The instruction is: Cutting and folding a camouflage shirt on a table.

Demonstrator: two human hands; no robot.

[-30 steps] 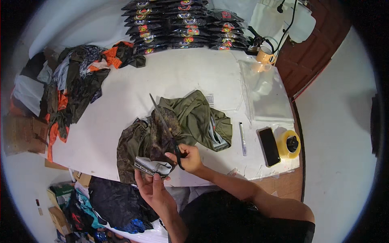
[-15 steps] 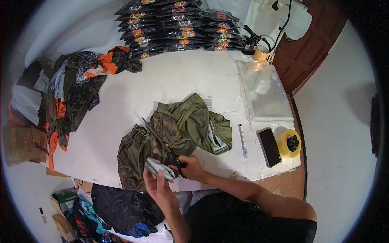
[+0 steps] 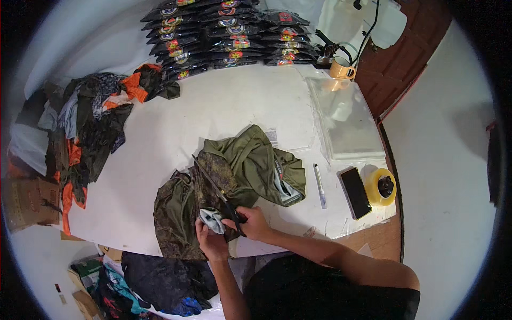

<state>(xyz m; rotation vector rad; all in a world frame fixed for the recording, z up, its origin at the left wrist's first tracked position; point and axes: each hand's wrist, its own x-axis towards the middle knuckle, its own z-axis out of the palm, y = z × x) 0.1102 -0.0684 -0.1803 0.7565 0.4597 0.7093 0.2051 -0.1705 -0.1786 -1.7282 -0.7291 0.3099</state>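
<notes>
A garment in olive green and brown camouflage (image 3: pixel 242 154) lies crumpled at the table's near edge. My left hand (image 3: pixel 212 244) is closed on a bunched part of it, whose pale grey-white inner side (image 3: pixel 212 220) faces up. Black-handled scissors (image 3: pixel 215 185) sit in my right hand (image 3: pixel 255 224), fingers wrapped round the handles. Their long blades point away to the upper left, over the camouflage cloth. My right fingertips are close beside the pale bunched part; whether they touch it I cannot tell.
Right of the garment lie a pen (image 3: pixel 320 185), a phone (image 3: pixel 354 193), a yellow tape roll (image 3: pixel 380 186) and clear plastic sheets (image 3: pixel 346 120). Behind them stands an orange mug (image 3: pixel 342 69). Stacked packed black bags (image 3: pixel 232 40) line the back. Loose clothes (image 3: pixel 90 117) heap at left.
My left hand has shifted slightly right and down and turned the pale bunched part more upright. The scissors stay in my right hand, nearly in place. The whole view has shifted a little.
</notes>
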